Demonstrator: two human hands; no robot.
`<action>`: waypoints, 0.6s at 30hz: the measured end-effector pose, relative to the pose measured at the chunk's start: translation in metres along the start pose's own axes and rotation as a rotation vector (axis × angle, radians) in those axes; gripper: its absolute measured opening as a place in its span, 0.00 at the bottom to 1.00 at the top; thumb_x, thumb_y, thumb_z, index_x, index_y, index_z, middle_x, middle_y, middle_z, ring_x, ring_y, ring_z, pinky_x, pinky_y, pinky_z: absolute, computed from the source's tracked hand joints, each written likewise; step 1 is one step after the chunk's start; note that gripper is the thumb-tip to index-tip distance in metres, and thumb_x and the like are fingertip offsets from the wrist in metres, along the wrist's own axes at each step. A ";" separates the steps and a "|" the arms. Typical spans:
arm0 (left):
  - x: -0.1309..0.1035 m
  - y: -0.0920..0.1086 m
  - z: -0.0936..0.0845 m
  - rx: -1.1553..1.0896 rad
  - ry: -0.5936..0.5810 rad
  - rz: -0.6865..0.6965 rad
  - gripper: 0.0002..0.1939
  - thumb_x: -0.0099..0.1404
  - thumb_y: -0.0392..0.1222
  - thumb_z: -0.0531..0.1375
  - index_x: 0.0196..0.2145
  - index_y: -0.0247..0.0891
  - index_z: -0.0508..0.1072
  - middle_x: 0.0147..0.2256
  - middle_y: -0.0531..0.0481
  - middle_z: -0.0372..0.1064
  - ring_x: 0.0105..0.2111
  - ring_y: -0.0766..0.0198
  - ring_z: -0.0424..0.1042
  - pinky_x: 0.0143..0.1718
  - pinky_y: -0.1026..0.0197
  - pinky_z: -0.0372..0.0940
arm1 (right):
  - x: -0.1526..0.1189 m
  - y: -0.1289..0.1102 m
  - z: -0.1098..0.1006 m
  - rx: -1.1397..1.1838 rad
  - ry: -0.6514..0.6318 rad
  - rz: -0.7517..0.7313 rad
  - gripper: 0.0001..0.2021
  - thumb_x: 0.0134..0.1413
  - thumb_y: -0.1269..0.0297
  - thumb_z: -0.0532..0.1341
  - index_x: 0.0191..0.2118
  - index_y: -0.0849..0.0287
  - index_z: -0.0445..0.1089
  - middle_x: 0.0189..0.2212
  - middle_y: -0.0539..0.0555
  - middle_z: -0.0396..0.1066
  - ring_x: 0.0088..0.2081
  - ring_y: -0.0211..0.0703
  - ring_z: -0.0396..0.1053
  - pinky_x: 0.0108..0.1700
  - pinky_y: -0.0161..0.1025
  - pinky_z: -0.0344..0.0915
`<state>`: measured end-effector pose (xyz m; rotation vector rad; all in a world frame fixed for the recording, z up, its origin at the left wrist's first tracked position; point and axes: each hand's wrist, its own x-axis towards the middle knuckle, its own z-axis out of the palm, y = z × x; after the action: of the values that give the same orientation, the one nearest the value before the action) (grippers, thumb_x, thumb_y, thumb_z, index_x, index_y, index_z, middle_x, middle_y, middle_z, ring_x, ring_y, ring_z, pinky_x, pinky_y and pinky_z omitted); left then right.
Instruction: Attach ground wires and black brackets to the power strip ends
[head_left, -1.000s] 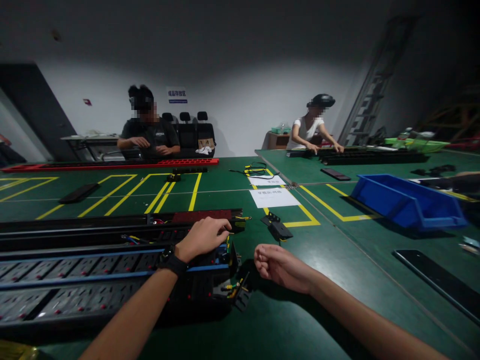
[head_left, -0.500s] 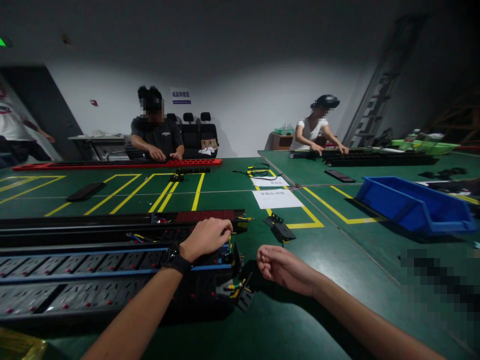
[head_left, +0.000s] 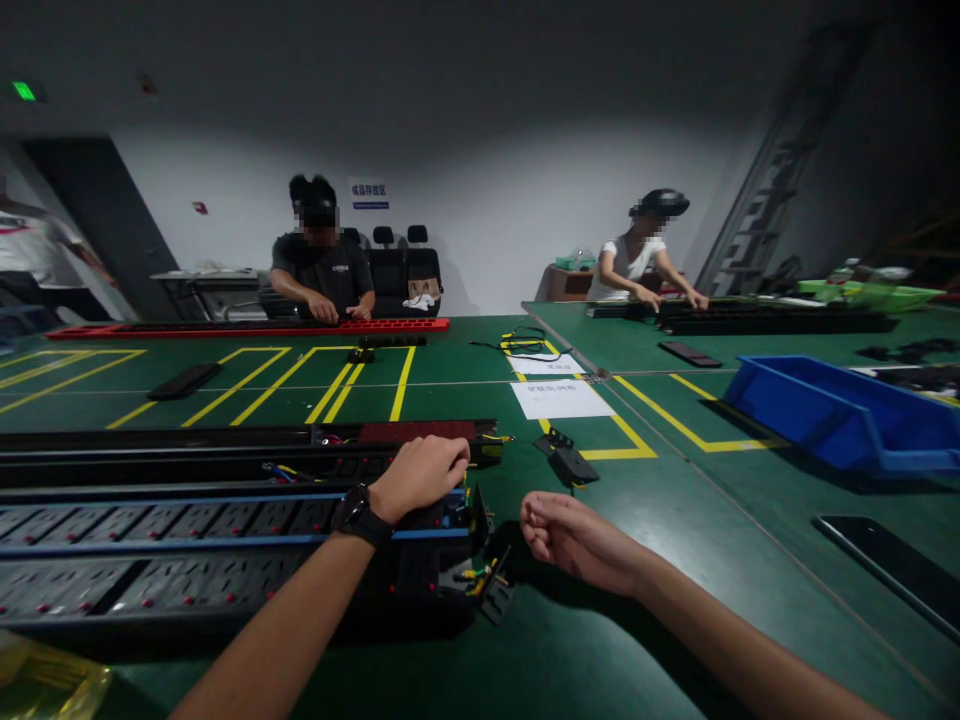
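My left hand [head_left: 424, 475], with a dark watch on its wrist, rests over the right end of the long black socket strips [head_left: 210, 520]. Its fingers bend down behind the hand, and whatever they touch is hidden. To the right, my right hand [head_left: 566, 535] is held just above the green table [head_left: 622, 640], fingers curled together; anything inside them is too small to make out. Between the hands, black end plates [head_left: 495, 590] with yellow-green wires hang at the strip ends. A small black bracket part [head_left: 570, 462] lies beyond my right hand.
A blue bin [head_left: 840, 410] and a phone [head_left: 892, 565] are at the right. White paper labels [head_left: 562, 400] lie mid-table. Two people [head_left: 322, 270] work across the table over a red frame [head_left: 412, 325] and black strips. Yellow packaging [head_left: 52, 680] sits at the lower left.
The view has shifted slightly, so most things appear a little further right. Both hands keep nearly the same pose and place over the table.
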<state>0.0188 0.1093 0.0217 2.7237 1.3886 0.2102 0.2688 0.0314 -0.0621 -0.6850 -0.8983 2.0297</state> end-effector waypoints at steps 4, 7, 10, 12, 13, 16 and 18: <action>-0.001 0.000 0.001 0.000 0.005 0.002 0.11 0.74 0.40 0.56 0.44 0.45 0.79 0.44 0.48 0.82 0.45 0.51 0.81 0.44 0.56 0.70 | 0.000 -0.001 0.001 -0.005 0.008 0.013 0.13 0.57 0.57 0.76 0.34 0.59 0.76 0.29 0.48 0.73 0.29 0.31 0.68 0.34 0.28 0.65; -0.001 0.000 0.002 0.004 0.008 -0.004 0.11 0.74 0.41 0.56 0.45 0.46 0.79 0.44 0.49 0.82 0.45 0.51 0.81 0.44 0.56 0.70 | 0.000 -0.001 0.001 0.003 0.010 0.014 0.13 0.56 0.57 0.77 0.34 0.59 0.76 0.29 0.48 0.73 0.29 0.31 0.68 0.34 0.28 0.66; -0.002 0.000 0.003 0.012 0.009 -0.005 0.11 0.74 0.41 0.56 0.46 0.45 0.79 0.45 0.48 0.82 0.46 0.50 0.81 0.45 0.55 0.70 | 0.000 -0.001 0.001 0.013 0.008 0.011 0.13 0.56 0.58 0.77 0.34 0.60 0.76 0.28 0.48 0.73 0.29 0.31 0.68 0.33 0.28 0.65; -0.002 0.000 0.003 0.020 0.010 -0.005 0.11 0.75 0.42 0.56 0.48 0.45 0.78 0.46 0.48 0.82 0.46 0.50 0.81 0.45 0.54 0.71 | 0.000 -0.001 0.001 0.014 0.004 0.008 0.13 0.56 0.58 0.77 0.34 0.60 0.77 0.28 0.48 0.72 0.28 0.31 0.68 0.32 0.28 0.65; -0.002 0.000 0.003 0.025 0.010 -0.005 0.11 0.75 0.42 0.56 0.50 0.45 0.77 0.46 0.47 0.81 0.46 0.49 0.81 0.46 0.54 0.71 | 0.000 -0.001 0.001 0.013 0.002 0.008 0.13 0.56 0.58 0.77 0.34 0.60 0.77 0.28 0.48 0.72 0.28 0.31 0.68 0.32 0.28 0.65; -0.002 0.001 0.003 0.047 0.013 0.005 0.12 0.76 0.41 0.55 0.51 0.45 0.76 0.46 0.46 0.80 0.46 0.50 0.80 0.45 0.54 0.71 | 0.000 -0.001 0.001 0.013 -0.003 0.004 0.12 0.57 0.58 0.76 0.34 0.60 0.77 0.28 0.48 0.73 0.28 0.31 0.68 0.32 0.28 0.65; -0.003 0.002 0.003 0.063 0.013 0.016 0.12 0.76 0.41 0.54 0.49 0.45 0.77 0.47 0.46 0.78 0.45 0.51 0.80 0.44 0.54 0.71 | -0.001 -0.002 0.002 0.014 -0.005 0.002 0.13 0.57 0.58 0.76 0.34 0.60 0.76 0.28 0.49 0.73 0.28 0.31 0.68 0.32 0.28 0.65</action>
<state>0.0192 0.1060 0.0187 2.7904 1.4002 0.1892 0.2687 0.0311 -0.0596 -0.6739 -0.8853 2.0387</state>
